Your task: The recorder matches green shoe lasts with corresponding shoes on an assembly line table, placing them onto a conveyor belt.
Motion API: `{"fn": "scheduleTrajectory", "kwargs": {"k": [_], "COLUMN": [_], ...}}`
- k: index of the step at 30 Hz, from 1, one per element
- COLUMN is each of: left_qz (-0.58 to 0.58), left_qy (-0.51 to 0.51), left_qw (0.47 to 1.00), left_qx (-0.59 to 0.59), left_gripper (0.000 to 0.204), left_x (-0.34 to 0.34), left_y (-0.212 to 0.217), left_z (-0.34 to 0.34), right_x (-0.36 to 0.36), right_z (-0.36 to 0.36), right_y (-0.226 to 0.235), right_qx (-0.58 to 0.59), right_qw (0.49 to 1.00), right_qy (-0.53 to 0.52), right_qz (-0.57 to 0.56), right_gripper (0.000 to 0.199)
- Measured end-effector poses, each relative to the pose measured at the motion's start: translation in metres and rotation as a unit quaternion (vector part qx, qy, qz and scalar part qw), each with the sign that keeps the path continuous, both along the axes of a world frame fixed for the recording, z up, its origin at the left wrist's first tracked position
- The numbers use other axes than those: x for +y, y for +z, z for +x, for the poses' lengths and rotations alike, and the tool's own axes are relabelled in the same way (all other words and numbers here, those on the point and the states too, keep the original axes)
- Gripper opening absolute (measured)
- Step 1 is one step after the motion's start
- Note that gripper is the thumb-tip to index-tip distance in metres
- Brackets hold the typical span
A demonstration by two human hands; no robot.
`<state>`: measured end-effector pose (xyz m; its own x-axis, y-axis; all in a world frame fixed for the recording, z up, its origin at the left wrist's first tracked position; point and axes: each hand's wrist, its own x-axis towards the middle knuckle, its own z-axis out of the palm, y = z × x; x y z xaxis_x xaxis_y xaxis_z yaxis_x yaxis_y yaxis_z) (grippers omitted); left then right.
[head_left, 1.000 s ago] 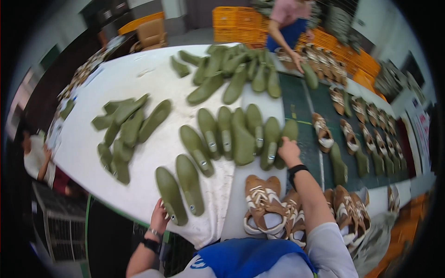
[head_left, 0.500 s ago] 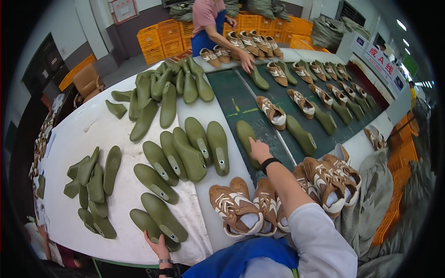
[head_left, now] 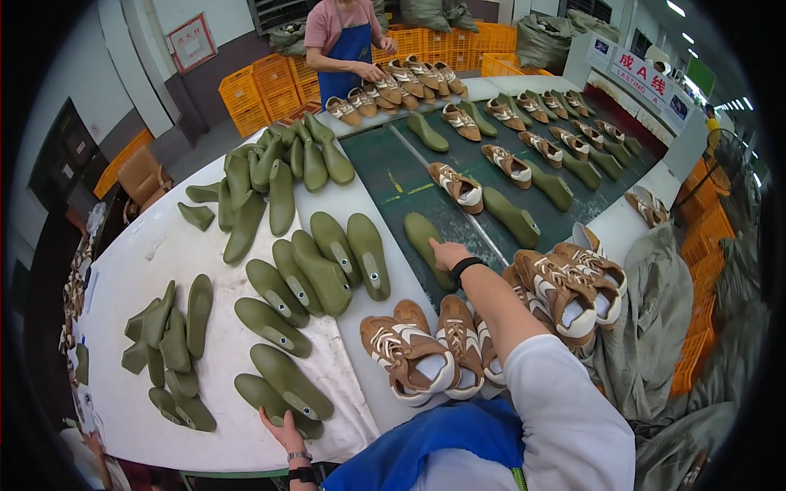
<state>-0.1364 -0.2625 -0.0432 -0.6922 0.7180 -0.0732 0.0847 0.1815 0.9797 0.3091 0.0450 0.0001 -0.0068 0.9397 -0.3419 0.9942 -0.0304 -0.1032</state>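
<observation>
From my end of the feed, the white surface [head_left: 123,262] fills the left and lower centre of the frame; the green belt [head_left: 385,180] runs from the centre toward the upper right. A co-worker [head_left: 348,45] in a blue apron stands at top centre. Brown-and-white shoes [head_left: 401,348] bunch at lower centre, below a loose row of olive foot-shaped forms [head_left: 323,278].

I judge the step in hand as setting forms onto the belt. The right hand [head_left: 453,256] touches the belt form [head_left: 420,237], mid-frame along the belt's left edge; the left hand [head_left: 284,435] is at the heel end of the near form [head_left: 254,389], lower left of centre. I can't tell whether either hand's fingers are clenched or merely resting. Next, I'd want the right fingers freed without twisting that form, and a sure hold on the left.

Against a second ago, the belt form has left the row's end for the green. The co-worker's hand [head_left: 370,72], on the far form [head_left: 428,131] half a second ago, is now at the far shoes [head_left: 407,79].
</observation>
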Motion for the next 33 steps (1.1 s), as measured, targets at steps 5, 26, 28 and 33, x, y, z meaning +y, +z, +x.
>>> {"fn": "scheduleTrajectory", "kwargs": {"k": [5,26,28,33], "left_qz": [0.022,-0.068,-0.064,-0.071], "left_qy": [0.027,-0.124,-0.122,-0.113], "left_qw": [0.999,0.953,0.936,0.886], "left_qx": [-0.015,0.267,0.325,0.444], "left_gripper": [0.072,0.077,0.074,0.064], "left_x": [-0.008,0.019,0.049,0.144], "left_y": [-0.001,-0.017,-0.013,0.018], "left_z": [-0.004,-0.104,-0.154,-0.246], "right_x": [-0.003,-0.208,-0.218,-0.228], "right_z": [-0.030,-0.350,-0.357,-0.355], "right_y": [0.037,0.029,0.028,0.005], "right_qx": [0.048,0.199,0.144,0.216], "right_qw": [0.988,0.888,0.894,0.855], "right_qy": [0.142,0.414,0.423,0.440], "right_qz": [0.043,0.006,0.033,0.170], "right_gripper": [0.051,0.073,0.073,0.059]}}
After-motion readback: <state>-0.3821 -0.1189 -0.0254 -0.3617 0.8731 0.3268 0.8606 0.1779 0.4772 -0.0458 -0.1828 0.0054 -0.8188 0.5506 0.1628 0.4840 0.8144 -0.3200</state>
